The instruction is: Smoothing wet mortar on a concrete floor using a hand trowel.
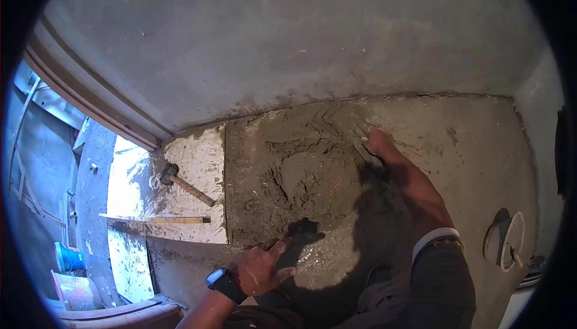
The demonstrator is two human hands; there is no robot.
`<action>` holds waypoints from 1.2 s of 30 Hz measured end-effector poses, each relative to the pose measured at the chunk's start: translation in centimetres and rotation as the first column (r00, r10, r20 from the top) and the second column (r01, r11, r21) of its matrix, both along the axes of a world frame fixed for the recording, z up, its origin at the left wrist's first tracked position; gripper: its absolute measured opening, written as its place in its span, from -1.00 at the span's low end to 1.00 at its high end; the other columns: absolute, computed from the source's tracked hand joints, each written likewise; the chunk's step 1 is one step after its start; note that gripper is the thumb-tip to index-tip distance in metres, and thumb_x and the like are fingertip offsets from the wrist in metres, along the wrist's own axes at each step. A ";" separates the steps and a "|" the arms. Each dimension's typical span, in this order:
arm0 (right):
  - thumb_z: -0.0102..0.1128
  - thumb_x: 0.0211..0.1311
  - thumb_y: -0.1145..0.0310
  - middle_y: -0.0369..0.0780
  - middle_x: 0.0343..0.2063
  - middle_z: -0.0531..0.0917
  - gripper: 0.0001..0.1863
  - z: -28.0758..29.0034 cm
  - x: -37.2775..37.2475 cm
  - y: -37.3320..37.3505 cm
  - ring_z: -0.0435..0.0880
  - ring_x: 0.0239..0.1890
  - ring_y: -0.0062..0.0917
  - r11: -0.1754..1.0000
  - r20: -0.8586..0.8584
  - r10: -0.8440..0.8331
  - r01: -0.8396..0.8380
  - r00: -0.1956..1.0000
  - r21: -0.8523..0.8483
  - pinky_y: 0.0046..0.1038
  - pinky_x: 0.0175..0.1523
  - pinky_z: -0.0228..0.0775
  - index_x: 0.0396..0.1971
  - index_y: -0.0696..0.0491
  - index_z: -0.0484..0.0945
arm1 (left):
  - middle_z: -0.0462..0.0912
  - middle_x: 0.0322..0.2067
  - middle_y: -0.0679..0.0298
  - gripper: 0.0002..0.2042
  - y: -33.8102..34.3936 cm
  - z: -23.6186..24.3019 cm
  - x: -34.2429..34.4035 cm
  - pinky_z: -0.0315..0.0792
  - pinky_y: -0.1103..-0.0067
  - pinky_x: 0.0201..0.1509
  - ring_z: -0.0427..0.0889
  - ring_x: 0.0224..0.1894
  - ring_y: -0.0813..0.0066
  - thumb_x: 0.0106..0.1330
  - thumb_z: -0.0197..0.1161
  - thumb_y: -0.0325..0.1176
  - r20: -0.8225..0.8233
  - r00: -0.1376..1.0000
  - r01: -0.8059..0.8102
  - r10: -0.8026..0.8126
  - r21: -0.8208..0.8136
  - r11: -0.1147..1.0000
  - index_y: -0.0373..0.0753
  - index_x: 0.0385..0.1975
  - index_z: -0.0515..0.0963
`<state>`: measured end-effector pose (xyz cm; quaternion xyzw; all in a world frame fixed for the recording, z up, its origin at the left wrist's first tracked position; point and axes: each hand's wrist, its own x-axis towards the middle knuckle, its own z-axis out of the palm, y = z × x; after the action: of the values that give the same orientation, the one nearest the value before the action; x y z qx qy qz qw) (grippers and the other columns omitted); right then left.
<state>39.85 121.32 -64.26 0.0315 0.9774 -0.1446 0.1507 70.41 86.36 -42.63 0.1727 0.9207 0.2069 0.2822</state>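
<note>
Wet grey mortar (312, 179) covers the floor in front of me, with a rough ridge along its far part. My right hand (378, 143) is closed at the mortar's far right edge, round what looks like a trowel; little of the tool shows. Low over the near left of the mortar is my left hand (255, 269), fingers apart and nothing in them; a watch (221, 281) is on that wrist. Left of the mortar lies a smeared white tile (201, 149). On it rest a mallet (192, 190) with a wooden handle and a long yellowish bar (174, 219).
A grey wall (288, 34) rises behind the mortar. At left is a doorway frame (90, 97), with more white tile (123, 179) and a blue bucket (69, 258) beyond. A white-rimmed bucket (505, 239) stands at right. My shadow falls across the near mortar.
</note>
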 end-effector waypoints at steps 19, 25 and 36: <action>0.31 0.20 0.16 -0.33 -0.77 0.42 -0.68 3.9 -3.2 -5.0 0.32 -0.82 -0.62 0.800 0.410 0.083 0.184 0.908 -0.570 -0.43 -0.68 0.12 -0.32 0.15 0.65 | 0.49 0.12 -0.02 -0.44 0.1 2.2 3.6 0.53 0.23 0.05 0.60 -0.03 -0.11 0.33 0.16 0.05 -0.037 0.999 -0.015 0.014 -0.029 0.999 -0.29 0.13 0.39; 0.34 0.16 0.11 -0.30 -0.75 0.43 -0.68 5.7 -2.8 -4.7 0.35 -0.80 -0.59 0.841 0.477 0.270 0.036 0.836 -0.540 -0.44 -0.66 0.17 -0.42 0.10 0.61 | 0.54 -0.04 -0.10 -0.43 -0.3 2.0 2.9 0.49 0.18 0.04 0.60 -0.08 -0.12 0.30 0.18 0.03 0.041 0.994 -0.100 0.100 -0.016 0.995 -0.28 0.14 0.37; 0.32 0.14 0.12 0.02 -0.25 0.67 -0.58 14.3 9.9 2.7 0.64 -0.15 -0.04 0.989 -0.057 0.133 -0.137 0.989 -0.061 -0.17 -0.04 0.44 -0.17 0.17 0.58 | 0.55 0.04 -0.02 -0.38 1.6 2.2 3.0 0.54 0.22 -0.02 0.61 -0.09 -0.12 0.28 0.19 0.11 -0.099 0.987 0.132 -0.127 0.047 0.990 -0.19 0.21 0.38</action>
<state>49.80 123.99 -50.01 -0.0434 0.9758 -0.1664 0.1354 73.39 87.93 -40.46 0.2494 0.9142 0.2039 0.2458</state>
